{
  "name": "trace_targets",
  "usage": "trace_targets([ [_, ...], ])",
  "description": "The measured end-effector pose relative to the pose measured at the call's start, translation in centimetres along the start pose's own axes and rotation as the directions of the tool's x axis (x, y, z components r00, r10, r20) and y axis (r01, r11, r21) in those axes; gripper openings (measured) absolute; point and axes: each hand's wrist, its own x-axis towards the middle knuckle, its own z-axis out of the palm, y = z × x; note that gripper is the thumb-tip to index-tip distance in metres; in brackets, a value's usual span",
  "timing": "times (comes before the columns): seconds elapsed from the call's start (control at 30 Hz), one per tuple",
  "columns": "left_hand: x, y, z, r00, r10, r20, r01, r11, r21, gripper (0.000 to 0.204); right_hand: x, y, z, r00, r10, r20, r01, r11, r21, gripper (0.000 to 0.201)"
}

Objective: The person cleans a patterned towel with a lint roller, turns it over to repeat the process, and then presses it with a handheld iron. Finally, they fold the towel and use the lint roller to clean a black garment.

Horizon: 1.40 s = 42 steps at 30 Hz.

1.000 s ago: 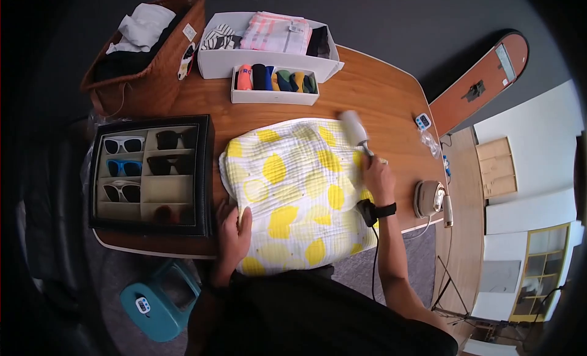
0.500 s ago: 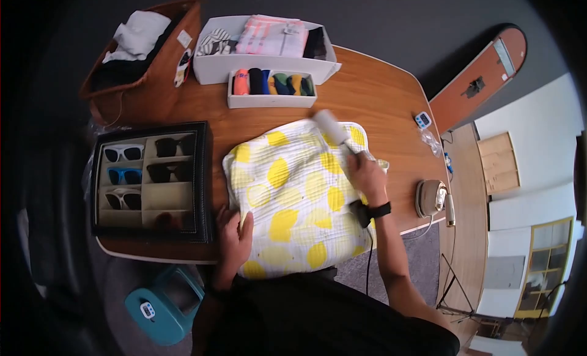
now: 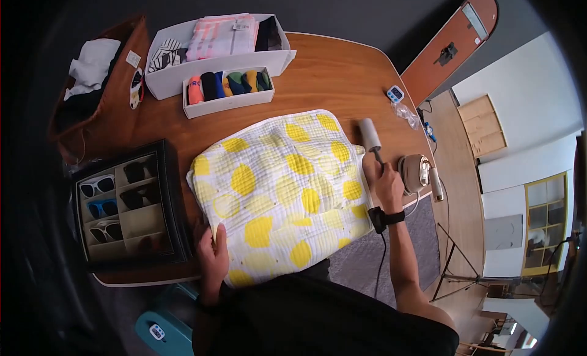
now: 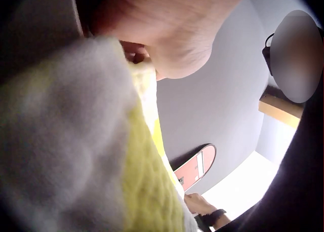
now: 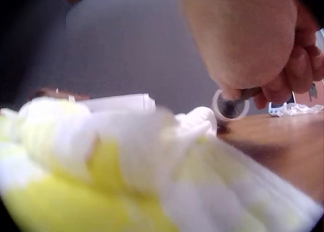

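A white cloth point(image 3: 278, 188) with yellow lemon shapes lies spread over the wooden table, its near side reaching the person's body. The left hand point(image 3: 212, 256) pinches its near left edge between thumb and fingers; in the left wrist view, curled fingers point(image 4: 135, 52) meet the fabric. The right hand point(image 3: 387, 188) grips a lint roller point(image 3: 369, 134) by its handle. The white roller head is just past the cloth's right edge, over bare wood. Its round end point(image 5: 217, 108) shows below the right hand point(image 5: 248, 39) in the right wrist view.
A sunglasses case point(image 3: 169, 200) stands left of the cloth. Behind are a sock box point(image 3: 229, 103), a larger white box point(image 3: 220, 68) of folded textiles and a brown basket point(image 3: 116, 81). A garment steamer point(image 3: 415, 172), a small timer point(image 3: 395, 94) and crumpled plastic point(image 3: 406, 115) are at right.
The lint roller swept left over the cloth's far part, then came back right, off its right edge. The left hand keeps its hold on the cloth. The head view has turned to the right.
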Motion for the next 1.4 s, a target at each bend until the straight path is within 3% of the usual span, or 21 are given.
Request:
trace_targets([
  [0.03, 0.0, -0.3, 0.0, 1.000, 0.001, 0.000, -0.001, 1.000, 0.003, 0.022, 0.0, -0.3, -0.9, 0.999, 0.037, -0.024, -0.037, 0.999, 0.024, 0.041],
  [0.13, -0.3, -0.4, -0.1, 0.999, -0.036, 0.025, 0.036, 0.999, 0.006, 0.024, -3.7, -2.4, -1.6, 0.975, -0.222, 0.029, 0.189, 0.887, 0.421, 0.032],
  [0.17, -0.4, 0.6, 0.0, 0.989, -0.143, 0.030, 0.144, 0.988, -0.047, 0.025, -5.3, -2.2, -1.9, 0.914, -0.357, 0.192, 0.263, 0.882, 0.390, 0.029],
  [0.23, -0.5, 1.4, 0.3, 0.969, -0.246, 0.027, 0.247, 0.965, -0.084, 0.025, -5.9, -3.1, -3.2, 0.767, -0.606, 0.210, 0.508, 0.774, 0.378, 0.030],
  [0.3, -0.6, 1.3, 0.7, 0.992, -0.105, -0.065, 0.096, 0.987, -0.131, 0.026, -5.5, -0.7, -1.5, 0.893, -0.425, 0.150, 0.369, 0.881, 0.296, 0.033],
  [0.33, -0.5, 1.7, 0.7, 0.993, -0.101, -0.064, 0.090, 0.984, -0.152, 0.027, -4.7, 0.5, -0.6, 0.952, -0.249, 0.176, 0.237, 0.968, 0.085, 0.034],
  [0.43, -0.1, -0.2, 0.8, 0.995, 0.055, -0.086, -0.057, 0.998, -0.025, 0.025, -3.0, 1.3, -1.3, 0.999, -0.019, -0.027, 0.018, 0.999, -0.036, 0.037],
  [0.5, -0.3, 0.6, 0.4, 0.998, -0.048, -0.044, 0.044, 0.994, -0.098, 0.024, -3.5, 0.7, -1.9, 0.993, -0.099, -0.057, 0.106, 0.984, 0.142, 0.037],
  [0.57, -0.1, 1.2, 0.2, 0.989, -0.150, -0.006, 0.147, 0.976, -0.161, 0.023, -5.6, -0.6, -2.0, 0.970, -0.223, 0.094, 0.134, 0.818, 0.559, 0.034],
  [0.67, 0.3, 0.4, 0.2, 0.994, 0.104, -0.044, -0.103, 0.994, 0.031, 0.022, -6.9, -1.1, -2.5, 0.886, -0.390, 0.250, 0.320, 0.906, 0.279, 0.030],
  [0.77, -0.2, 1.9, -0.4, 0.993, 0.120, 0.011, -0.120, 0.992, 0.049, 0.019, -5.0, 1.8, -0.8, 0.990, -0.012, 0.139, -0.006, 0.992, 0.127, 0.033],
  [0.8, -0.9, 0.6, 0.1, 0.992, -0.095, 0.078, 0.113, 0.955, -0.273, 0.029, -4.2, 2.9, -0.9, 0.999, -0.025, 0.048, 0.014, 0.974, 0.227, 0.032],
  [0.83, -1.1, 1.2, 0.4, 0.993, -0.093, 0.075, 0.110, 0.956, -0.273, 0.029, -3.6, 3.5, -1.1, 0.998, -0.031, -0.048, 0.045, 0.945, 0.324, 0.030],
  [0.87, -1.3, 2.1, 1.1, 0.997, 0.064, -0.043, -0.075, 0.949, -0.306, 0.036, -3.4, 3.8, -1.4, 0.999, 0.037, 0.034, -0.049, 0.838, 0.543, 0.022],
  [0.9, -1.4, 2.7, 1.5, 0.963, 0.213, -0.163, -0.256, 0.914, -0.316, 0.043, -3.5, 3.9, -1.4, 0.999, 0.031, 0.032, -0.043, 0.837, 0.545, 0.022],
  [0.93, -1.6, 2.3, 1.4, 0.963, 0.212, -0.167, -0.256, 0.914, -0.314, 0.043, -3.8, 3.1, -2.1, 0.993, -0.110, 0.053, 0.055, 0.791, 0.609, 0.020],
  [1.0, -2.1, 1.3, 0.6, 0.913, 0.394, -0.104, -0.373, 0.911, 0.177, 0.048, -4.2, 1.7, -3.7, 0.934, -0.291, 0.207, 0.079, 0.733, 0.676, 0.029],
  [1.13, -0.8, 3.3, -0.5, 0.947, 0.294, 0.132, -0.321, 0.899, 0.299, 0.055, -3.9, -0.6, -4.2, 0.840, -0.466, 0.278, 0.210, 0.752, 0.625, 0.046],
  [1.23, -0.2, 3.8, -0.5, 0.948, 0.291, 0.129, -0.318, 0.850, 0.420, 0.053, -3.5, 0.5, -3.0, 0.857, -0.424, 0.292, 0.199, 0.795, 0.572, 0.042],
  [1.33, 1.3, 7.3, -2.0, 0.940, 0.258, 0.224, -0.341, 0.746, 0.572, 0.040, -1.9, 2.1, -2.9, 0.852, -0.510, 0.116, 0.372, 0.746, 0.552, 0.022],
  [1.4, 2.9, 10.0, -3.1, 0.944, 0.174, 0.282, -0.312, 0.751, 0.581, 0.030, 0.5, 1.7, -5.5, 0.823, -0.530, 0.206, 0.325, 0.735, 0.595, 0.020],
])
